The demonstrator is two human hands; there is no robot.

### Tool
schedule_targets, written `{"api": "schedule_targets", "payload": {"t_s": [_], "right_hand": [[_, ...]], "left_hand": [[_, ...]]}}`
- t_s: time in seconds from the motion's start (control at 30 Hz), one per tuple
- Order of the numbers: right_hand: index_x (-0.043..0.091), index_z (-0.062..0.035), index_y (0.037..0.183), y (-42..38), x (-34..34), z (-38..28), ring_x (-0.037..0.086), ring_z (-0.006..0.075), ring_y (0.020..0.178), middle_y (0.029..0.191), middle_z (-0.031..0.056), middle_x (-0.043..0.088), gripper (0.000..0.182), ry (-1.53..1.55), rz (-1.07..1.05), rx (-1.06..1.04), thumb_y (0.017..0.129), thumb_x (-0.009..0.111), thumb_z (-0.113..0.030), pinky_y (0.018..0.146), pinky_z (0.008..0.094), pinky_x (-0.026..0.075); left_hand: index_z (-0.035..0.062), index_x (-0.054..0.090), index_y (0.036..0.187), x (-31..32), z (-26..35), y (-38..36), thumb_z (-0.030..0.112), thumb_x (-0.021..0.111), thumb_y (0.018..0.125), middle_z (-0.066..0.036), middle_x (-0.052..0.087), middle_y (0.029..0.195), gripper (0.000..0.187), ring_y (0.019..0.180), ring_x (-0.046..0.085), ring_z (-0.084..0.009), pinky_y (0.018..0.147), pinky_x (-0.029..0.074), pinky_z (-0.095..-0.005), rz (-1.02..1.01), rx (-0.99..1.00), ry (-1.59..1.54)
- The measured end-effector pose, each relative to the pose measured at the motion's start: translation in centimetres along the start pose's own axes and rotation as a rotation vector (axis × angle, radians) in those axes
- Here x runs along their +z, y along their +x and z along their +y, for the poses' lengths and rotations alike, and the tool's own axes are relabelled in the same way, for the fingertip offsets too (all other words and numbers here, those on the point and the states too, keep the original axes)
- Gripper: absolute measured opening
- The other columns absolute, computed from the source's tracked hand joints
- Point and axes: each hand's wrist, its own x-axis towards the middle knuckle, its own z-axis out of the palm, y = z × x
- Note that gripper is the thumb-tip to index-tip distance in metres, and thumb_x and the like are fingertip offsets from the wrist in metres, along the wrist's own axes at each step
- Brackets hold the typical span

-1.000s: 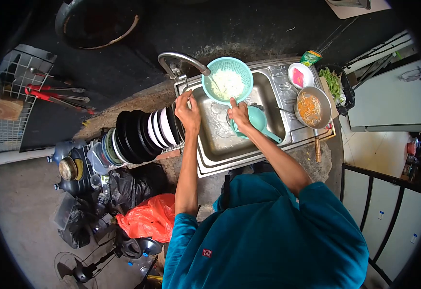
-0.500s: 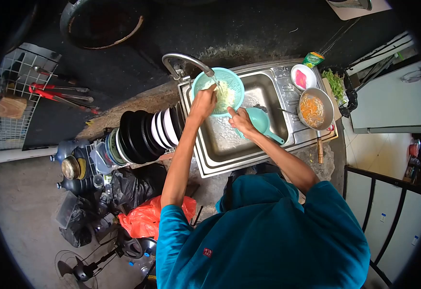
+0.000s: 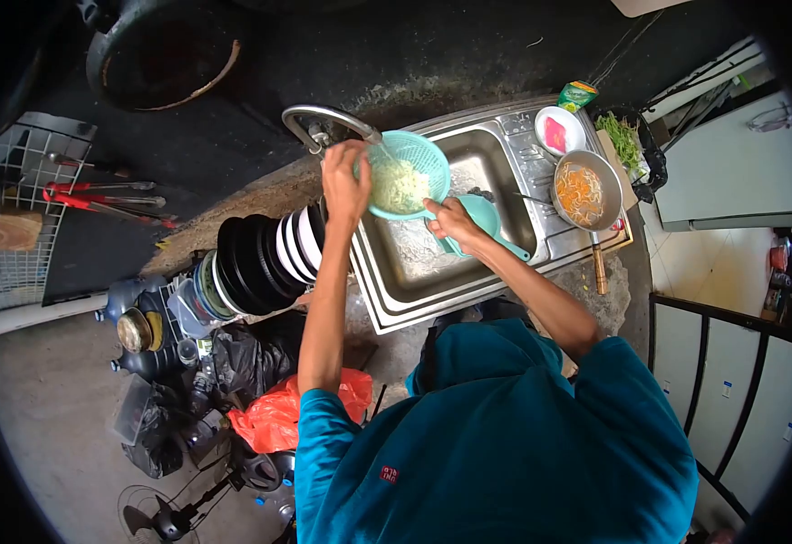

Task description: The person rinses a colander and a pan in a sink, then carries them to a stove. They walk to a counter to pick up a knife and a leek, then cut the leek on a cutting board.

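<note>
My right hand (image 3: 453, 223) is closed on the near rim of a light turquoise colander (image 3: 426, 156), thumb along the edge. Pale green shreds of vegetable (image 3: 400, 186) lie inside it. The colander is held over the left part of the steel sink (image 3: 414, 281), beneath the curved faucet (image 3: 337, 110). At the colander's left edge, just below the faucet's base, my left hand (image 3: 346, 179) is raised with bent fingers and the thumb apart, holding nothing visible. A turquoise dipper (image 3: 482, 218) with a handle sits in the sink beside my right hand, partly hidden by it.
On the drainboard stand a pan (image 3: 586, 193) of orange and white shreds and a white bowl (image 3: 560, 130) with something pink. A green packet (image 3: 577, 94) lies behind. Plates (image 3: 260, 263) stand in a rack left of the sink. Leafy greens (image 3: 624, 145) are at the right.
My left hand has come out of the shredded vegetable and moved left and up to the colander's edge near the faucet. My right hand keeps its grip; the view has shifted slightly.
</note>
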Motion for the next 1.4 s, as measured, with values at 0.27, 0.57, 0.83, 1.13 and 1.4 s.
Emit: {"api": "schedule_targets", "payload": {"t_s": [0.27,0.57,0.83,1.13,1.4], "right_hand": [[0.046,0.0001,0.088,-0.6,-0.2,0.1,0.037,0.0051,0.048,0.062,-0.0005,0.043,0.028,0.079,-0.017,-0.049,0.093,0.053,-0.027,0.042,0.0213,0.031],[0.049,0.0005,0.089,-2.4,-1.2,-2.0,0.04,0.0066,0.051,0.061,0.0009,0.046,0.032,-0.035,0.053,-0.066,0.093,0.052,-0.031,0.044,0.0246,0.033],[0.052,0.0025,0.09,-4.3,-2.0,-2.0,0.041,0.0085,0.051,0.061,0.0015,0.047,0.036,-0.208,0.128,0.012,0.093,0.052,-0.034,0.046,0.0262,0.036],[0.053,0.0021,0.094,-3.4,0.4,-3.4,0.041,0.0056,0.052,0.064,0.0002,0.046,0.031,-0.088,0.015,-0.11,0.094,0.05,-0.028,0.042,0.0231,0.032],[0.054,0.0008,0.095,-3.7,-0.1,0.1,0.041,0.0054,0.051,0.065,-0.0021,0.044,0.031,0.06,0.051,-0.111,0.095,0.049,-0.029,0.042,0.0224,0.032]], "left_hand": [[0.0046,0.046,0.129,-1.6,-5.2,-0.3,0.006,0.053,0.083,-0.017,0.048,0.131,0.046,0.099,0.059,-0.039,0.08,0.051,-0.0447,-0.25,-0.137,0.212],[0.0128,0.035,0.138,-0.3,-9.2,-0.4,0.005,0.051,0.08,-0.009,0.036,0.144,0.061,0.097,0.061,-0.035,0.078,0.053,-0.0433,-0.61,-0.125,0.472],[0.0112,0.04,0.136,0.2,-8.5,-0.5,-0.002,0.043,0.082,-0.01,0.041,0.14,0.056,0.094,0.063,-0.0358,0.081,0.052,-0.0434,-0.605,-0.059,0.455],[0.0071,0.039,0.135,-0.2,-8.2,-0.5,0.005,0.044,0.086,-0.011,0.043,0.136,0.049,0.08,0.065,-0.0356,0.069,0.055,-0.0425,-0.621,-0.065,0.427],[0.0065,0.035,0.138,0.5,-8.4,-1.2,0.01,0.046,0.087,-0.011,0.04,0.14,0.052,0.085,0.065,-0.0351,0.072,0.055,-0.0419,-0.618,-0.02,0.456]]}}
